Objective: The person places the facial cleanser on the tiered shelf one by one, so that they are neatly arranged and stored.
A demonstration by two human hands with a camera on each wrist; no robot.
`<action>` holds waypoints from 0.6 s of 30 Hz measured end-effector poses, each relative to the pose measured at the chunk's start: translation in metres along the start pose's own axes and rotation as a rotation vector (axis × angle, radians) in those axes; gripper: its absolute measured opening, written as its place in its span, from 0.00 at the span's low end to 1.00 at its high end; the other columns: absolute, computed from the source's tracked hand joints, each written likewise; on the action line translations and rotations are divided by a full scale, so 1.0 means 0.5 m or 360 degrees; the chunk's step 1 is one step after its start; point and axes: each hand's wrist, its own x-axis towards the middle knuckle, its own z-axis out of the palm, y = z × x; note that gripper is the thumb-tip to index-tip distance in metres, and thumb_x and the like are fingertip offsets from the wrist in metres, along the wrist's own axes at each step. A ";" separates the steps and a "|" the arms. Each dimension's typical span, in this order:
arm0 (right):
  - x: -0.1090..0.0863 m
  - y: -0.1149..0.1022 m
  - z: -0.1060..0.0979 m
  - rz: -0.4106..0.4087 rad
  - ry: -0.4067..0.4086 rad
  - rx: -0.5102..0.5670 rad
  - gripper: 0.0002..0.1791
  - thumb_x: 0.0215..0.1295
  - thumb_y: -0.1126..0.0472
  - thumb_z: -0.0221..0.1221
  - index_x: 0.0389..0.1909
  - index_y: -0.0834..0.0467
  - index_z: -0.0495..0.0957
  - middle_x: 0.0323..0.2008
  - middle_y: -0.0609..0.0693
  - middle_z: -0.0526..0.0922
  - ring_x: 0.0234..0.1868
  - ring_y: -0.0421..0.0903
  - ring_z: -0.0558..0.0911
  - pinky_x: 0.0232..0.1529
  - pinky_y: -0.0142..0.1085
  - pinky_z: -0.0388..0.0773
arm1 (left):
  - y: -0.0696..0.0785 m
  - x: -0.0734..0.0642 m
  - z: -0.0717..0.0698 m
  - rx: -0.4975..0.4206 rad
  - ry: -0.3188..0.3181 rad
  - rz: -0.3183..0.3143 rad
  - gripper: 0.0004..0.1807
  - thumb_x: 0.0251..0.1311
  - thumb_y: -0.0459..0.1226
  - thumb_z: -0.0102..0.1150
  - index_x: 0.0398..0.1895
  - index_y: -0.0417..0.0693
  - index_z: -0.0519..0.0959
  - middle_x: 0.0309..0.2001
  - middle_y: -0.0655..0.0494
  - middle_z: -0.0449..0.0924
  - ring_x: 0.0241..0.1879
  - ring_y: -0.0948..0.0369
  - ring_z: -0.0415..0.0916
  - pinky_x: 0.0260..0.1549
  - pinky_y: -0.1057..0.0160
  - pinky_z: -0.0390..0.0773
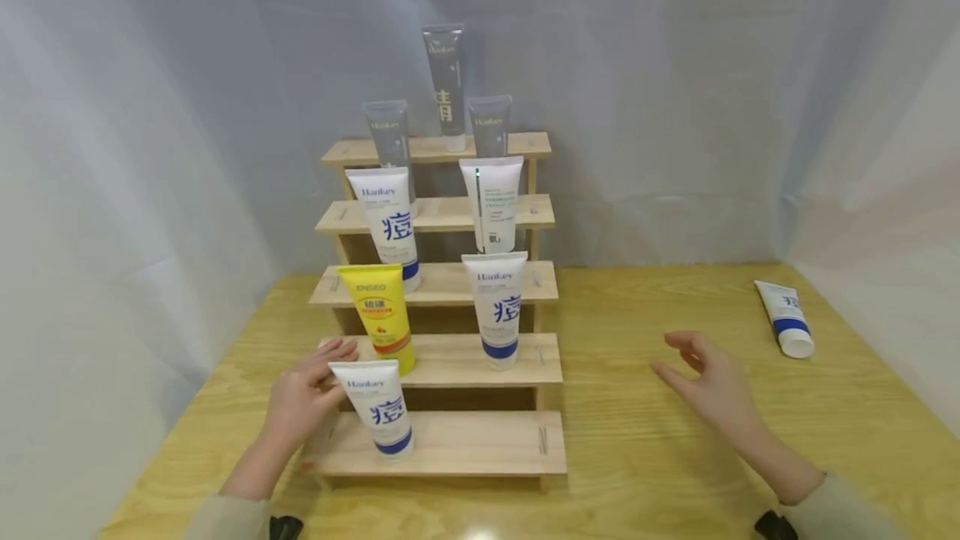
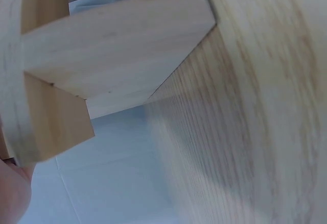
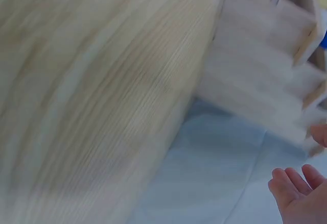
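Observation:
In the head view my left hand (image 1: 300, 398) is at the left edge of a stepped wooden stand (image 1: 487, 442), its fingers loosely bent. Just right of it, a white tube (image 1: 375, 407) with a blue band stands cap down on the lowest step, partly overlapping the hand. Behind that is a yellow tube (image 1: 375, 311) on the second step. Whether the left fingers touch the stand or a tube is hard to tell. Over the table to the stand's right hovers my right hand (image 1: 716, 394), holding nothing, thumb and fingers apart. The right wrist view shows its fingers spread.
Higher steps hold more white tubes (image 1: 498, 307) and several grey tubes (image 1: 446, 86), all cap down. One white tube (image 1: 783, 319) lies on the wooden table (image 1: 622, 440) at the far right. A pale curtain (image 1: 675, 107) hangs behind and at both sides.

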 end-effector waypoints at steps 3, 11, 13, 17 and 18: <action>0.008 0.033 -0.027 0.0070 0.0044 -0.0050 0.19 0.51 0.67 0.62 0.42 0.72 0.71 0.40 0.66 0.76 0.43 0.59 0.75 0.43 0.47 0.72 | -0.001 0.003 -0.002 0.0010 -0.0005 0.0006 0.16 0.37 0.29 0.68 0.35 0.36 0.80 0.43 0.48 0.78 0.48 0.48 0.72 0.49 0.55 0.67; 0.030 0.121 -0.090 0.0272 0.0115 -0.0182 0.23 0.57 0.59 0.59 0.45 0.73 0.68 0.43 0.70 0.73 0.45 0.63 0.72 0.44 0.45 0.72 | 0.002 0.004 -0.005 0.0005 0.0010 0.0041 0.16 0.37 0.29 0.68 0.34 0.36 0.81 0.43 0.48 0.79 0.47 0.48 0.73 0.47 0.53 0.67; 0.034 0.140 -0.106 0.0319 0.0121 -0.0214 0.24 0.58 0.58 0.58 0.46 0.74 0.67 0.43 0.72 0.72 0.45 0.65 0.72 0.43 0.48 0.71 | 0.004 0.004 -0.005 0.0002 0.0008 0.0036 0.15 0.37 0.29 0.68 0.34 0.36 0.81 0.42 0.48 0.79 0.47 0.48 0.73 0.47 0.53 0.67; 0.038 0.175 -0.133 0.0443 0.0114 -0.0279 0.26 0.60 0.56 0.56 0.47 0.75 0.66 0.44 0.74 0.71 0.46 0.67 0.71 0.43 0.51 0.71 | 0.007 0.003 -0.007 0.0001 -0.0003 0.0024 0.15 0.37 0.29 0.68 0.34 0.36 0.81 0.43 0.48 0.79 0.47 0.48 0.73 0.47 0.52 0.67; 0.039 0.183 -0.139 0.0485 0.0104 -0.0270 0.27 0.60 0.55 0.55 0.48 0.76 0.65 0.45 0.75 0.70 0.46 0.67 0.70 0.43 0.54 0.69 | 0.007 0.003 -0.007 0.0003 -0.0004 0.0022 0.15 0.37 0.29 0.68 0.34 0.36 0.81 0.43 0.48 0.79 0.47 0.48 0.73 0.47 0.52 0.67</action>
